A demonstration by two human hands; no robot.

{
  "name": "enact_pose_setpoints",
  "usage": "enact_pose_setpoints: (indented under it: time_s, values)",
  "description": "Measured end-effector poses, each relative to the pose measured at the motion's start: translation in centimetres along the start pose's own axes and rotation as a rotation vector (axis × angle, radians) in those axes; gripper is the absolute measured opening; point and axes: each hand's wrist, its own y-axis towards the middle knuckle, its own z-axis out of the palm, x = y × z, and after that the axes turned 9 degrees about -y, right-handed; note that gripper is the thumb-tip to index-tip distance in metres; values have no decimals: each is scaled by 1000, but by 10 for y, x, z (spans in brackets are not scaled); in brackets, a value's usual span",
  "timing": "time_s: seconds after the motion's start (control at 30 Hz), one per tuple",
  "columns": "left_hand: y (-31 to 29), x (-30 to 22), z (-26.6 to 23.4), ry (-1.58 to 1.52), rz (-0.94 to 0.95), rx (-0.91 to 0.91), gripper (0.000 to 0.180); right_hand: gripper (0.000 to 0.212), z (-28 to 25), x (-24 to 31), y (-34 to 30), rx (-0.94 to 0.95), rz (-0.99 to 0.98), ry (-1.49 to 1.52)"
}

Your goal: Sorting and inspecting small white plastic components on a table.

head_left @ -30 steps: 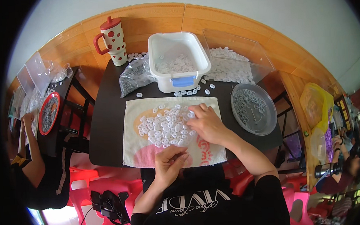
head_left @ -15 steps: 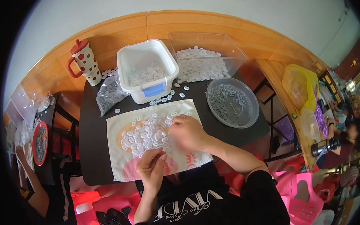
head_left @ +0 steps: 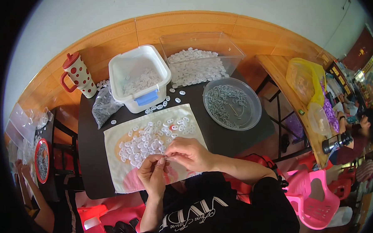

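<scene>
Over the near part of a printed cloth (head_left: 116, 178), my left hand (head_left: 153, 176) and my right hand (head_left: 192, 154) meet with their fingertips pinched together. Whatever they pinch is too small and too covered by fingers to name. Just beyond them lies a heap of small white oval plastic pieces (head_left: 142, 145), each with two dark holes or marks. More of these pieces are scattered over the cloth's far right part. To the right stands a round clear tray (head_left: 255, 113) holding many small grey screw-like parts (head_left: 223, 100).
At the back stand a white tub (head_left: 167, 77) with a blue latch and a clear bin (head_left: 232, 58), both holding white pieces. Left of them are a bag of grey parts (head_left: 105, 105) and a dotted tumbler (head_left: 80, 75). Another person's hands (head_left: 24, 169) work at the left table.
My right hand has moved left and nearer from the far right of the cloth to join my left hand. The whole view has shifted slightly.
</scene>
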Motion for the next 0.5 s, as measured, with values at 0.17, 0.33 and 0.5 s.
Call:
enact_pose_setpoints:
  time_s: [0.17,0.33,0.5]
  values:
    - [-4,-2,-4,-2,-69,-55,6,9,-91,-15,-5,-215,216,-211]
    - [-2,3,-6,109,5,-23,8,9,-170,-77,-39,-85,367,-765]
    - [-3,2,-9,156,-10,3,10,15,-159,-91,-41,69,211,-852]
